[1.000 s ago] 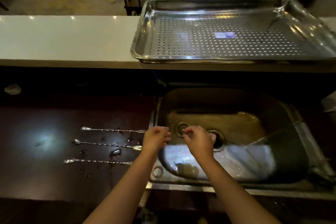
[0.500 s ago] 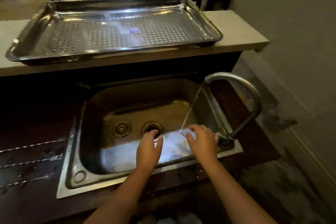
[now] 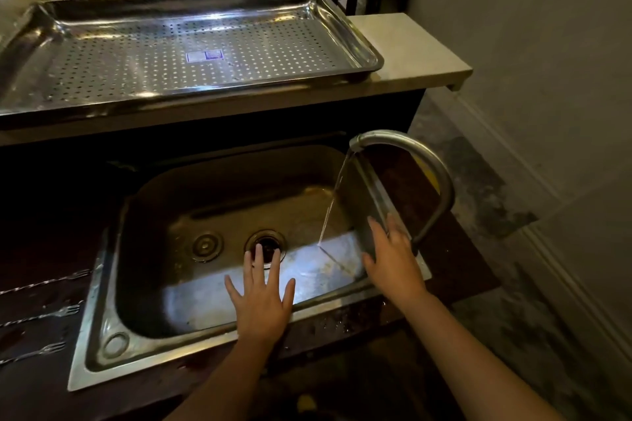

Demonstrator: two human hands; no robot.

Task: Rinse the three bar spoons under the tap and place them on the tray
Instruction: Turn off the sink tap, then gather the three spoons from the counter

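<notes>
Three thin twisted bar spoons lie side by side on the dark counter at the far left: the far one (image 3: 48, 281), the middle one (image 3: 44, 315) and the near one (image 3: 34, 353), fork ends toward the sink. A curved tap (image 3: 424, 167) at the sink's right side runs a thin stream of water (image 3: 333, 202). My left hand (image 3: 261, 297) hovers flat over the sink's front, fingers spread, holding nothing. My right hand (image 3: 391, 258) is open at the sink's right wall by the tap's base. The perforated steel tray (image 3: 355, 41) sits on the raised white ledge behind.
The steel sink (image 3: 102, 284) has a drain (image 3: 266, 244) in its floor. The white ledge (image 3: 410, 48) ends at the right, with a grey wall and floor beyond. Chairs stand behind the ledge.
The view swung right, bringing the tap into sight. My hands, held together under the stream half a second ago, have parted and spread open; the right one moved toward the tap's base.
</notes>
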